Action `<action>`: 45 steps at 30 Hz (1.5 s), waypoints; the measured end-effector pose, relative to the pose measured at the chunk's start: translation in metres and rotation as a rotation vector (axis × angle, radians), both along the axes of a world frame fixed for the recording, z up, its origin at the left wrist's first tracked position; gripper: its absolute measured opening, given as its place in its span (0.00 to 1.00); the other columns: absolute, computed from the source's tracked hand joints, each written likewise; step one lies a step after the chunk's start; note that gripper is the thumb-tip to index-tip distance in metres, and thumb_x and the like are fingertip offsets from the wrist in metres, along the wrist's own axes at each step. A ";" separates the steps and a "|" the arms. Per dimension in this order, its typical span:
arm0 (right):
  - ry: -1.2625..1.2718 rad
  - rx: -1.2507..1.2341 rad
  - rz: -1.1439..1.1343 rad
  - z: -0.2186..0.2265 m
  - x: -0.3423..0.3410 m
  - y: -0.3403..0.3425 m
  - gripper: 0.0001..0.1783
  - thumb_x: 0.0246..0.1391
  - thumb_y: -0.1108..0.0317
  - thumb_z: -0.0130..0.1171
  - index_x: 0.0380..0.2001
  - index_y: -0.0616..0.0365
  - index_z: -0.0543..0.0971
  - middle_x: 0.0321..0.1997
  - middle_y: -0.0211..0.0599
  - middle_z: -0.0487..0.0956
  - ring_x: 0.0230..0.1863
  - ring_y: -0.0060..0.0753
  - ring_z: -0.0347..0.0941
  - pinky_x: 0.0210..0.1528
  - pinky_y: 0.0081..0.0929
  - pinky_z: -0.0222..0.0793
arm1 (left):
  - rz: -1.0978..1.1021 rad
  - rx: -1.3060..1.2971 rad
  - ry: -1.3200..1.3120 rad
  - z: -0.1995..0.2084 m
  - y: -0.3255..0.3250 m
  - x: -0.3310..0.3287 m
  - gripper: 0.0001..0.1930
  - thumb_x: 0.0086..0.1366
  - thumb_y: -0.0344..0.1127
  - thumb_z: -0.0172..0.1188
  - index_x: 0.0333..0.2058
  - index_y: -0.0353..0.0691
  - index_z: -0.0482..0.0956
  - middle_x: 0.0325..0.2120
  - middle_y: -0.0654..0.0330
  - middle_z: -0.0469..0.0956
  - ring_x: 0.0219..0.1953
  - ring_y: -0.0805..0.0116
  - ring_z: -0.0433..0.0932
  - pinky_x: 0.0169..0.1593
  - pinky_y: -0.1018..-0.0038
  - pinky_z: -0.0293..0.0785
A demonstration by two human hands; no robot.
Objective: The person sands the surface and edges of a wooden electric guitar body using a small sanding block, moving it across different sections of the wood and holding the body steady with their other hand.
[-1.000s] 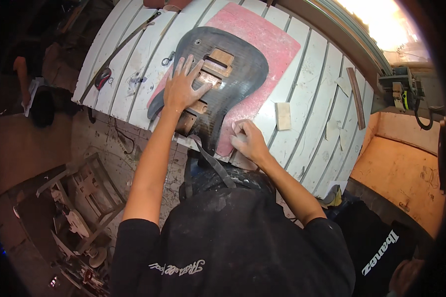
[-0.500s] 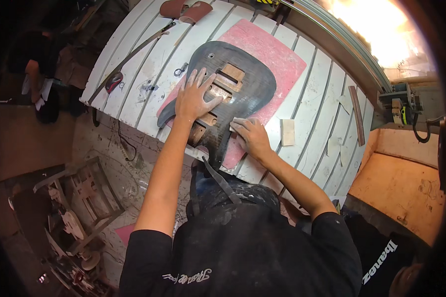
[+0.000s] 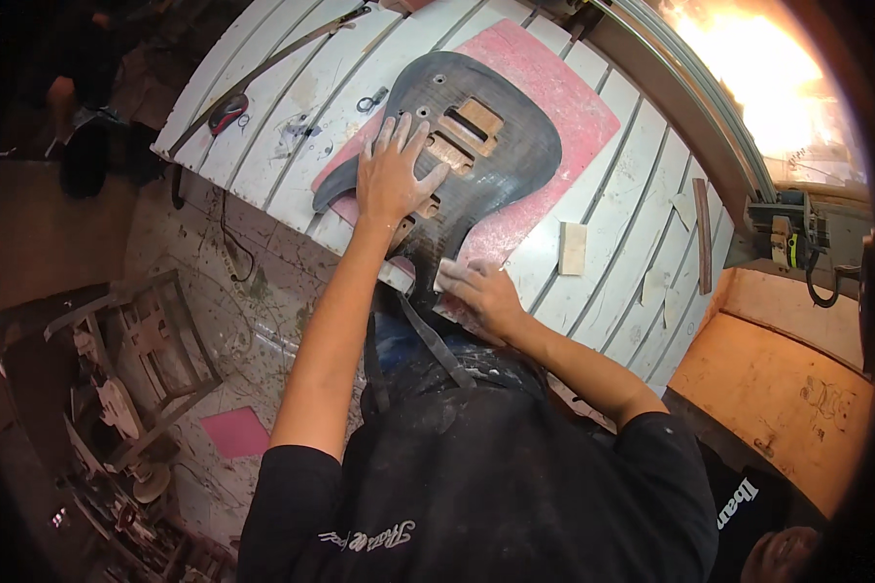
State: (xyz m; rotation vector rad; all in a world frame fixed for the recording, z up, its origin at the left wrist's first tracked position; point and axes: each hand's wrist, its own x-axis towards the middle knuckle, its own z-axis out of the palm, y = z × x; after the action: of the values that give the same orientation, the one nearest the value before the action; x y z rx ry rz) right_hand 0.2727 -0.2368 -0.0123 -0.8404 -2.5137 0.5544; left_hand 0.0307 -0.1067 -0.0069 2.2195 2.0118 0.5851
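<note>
Left hand (image 3: 391,185) lay spread flat on a dark guitar body (image 3: 521,151); right hand (image 3: 488,296) curled at its edge, what it held unclear.

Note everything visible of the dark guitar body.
The dark guitar body has a curved outline, faint streaks, round holes and several cutouts showing paler, wood-like material. It lies flat on a pink sheet, narrow end toward the person. The left hand spreads over its face; the right hand is at its edge there.

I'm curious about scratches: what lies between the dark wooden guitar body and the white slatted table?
In the head view, a flat pink sheet lies under the guitar body, atop the table.
</note>
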 end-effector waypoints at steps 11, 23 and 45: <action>0.039 -0.005 -0.089 0.011 -0.007 -0.009 0.20 0.53 0.74 0.64 0.50 0.47 0.86 0.62 0.33 0.84 0.48 0.41 0.79 0.49 0.37 0.76 | 0.076 0.078 -0.026 -0.003 -0.015 0.005 0.38 0.64 0.62 0.62 0.70 0.54 0.73 0.73 0.52 0.68 0.74 0.46 0.65 0.74 0.43 0.54; 0.065 0.090 -0.093 -0.003 -0.001 0.000 0.24 0.46 0.76 0.72 0.49 0.46 0.88 0.57 0.31 0.87 0.42 0.41 0.80 0.45 0.37 0.76 | -0.005 0.050 0.076 -0.011 -0.020 -0.001 0.42 0.70 0.70 0.54 0.75 0.53 0.65 0.76 0.48 0.61 0.76 0.39 0.59 0.75 0.37 0.50; 0.162 0.114 -0.173 -0.009 -0.013 -0.010 0.20 0.58 0.70 0.60 0.53 0.40 0.85 0.57 0.29 0.85 0.41 0.37 0.79 0.41 0.37 0.79 | -0.043 0.055 0.076 -0.006 -0.026 -0.003 0.36 0.69 0.56 0.60 0.72 0.48 0.71 0.74 0.43 0.65 0.75 0.37 0.60 0.75 0.40 0.49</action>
State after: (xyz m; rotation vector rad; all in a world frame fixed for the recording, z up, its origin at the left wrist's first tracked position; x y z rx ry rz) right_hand 0.2597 -0.2471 -0.0214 -0.9206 -2.2759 0.4014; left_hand 0.0278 -0.1328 -0.0133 2.3454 2.0006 0.5669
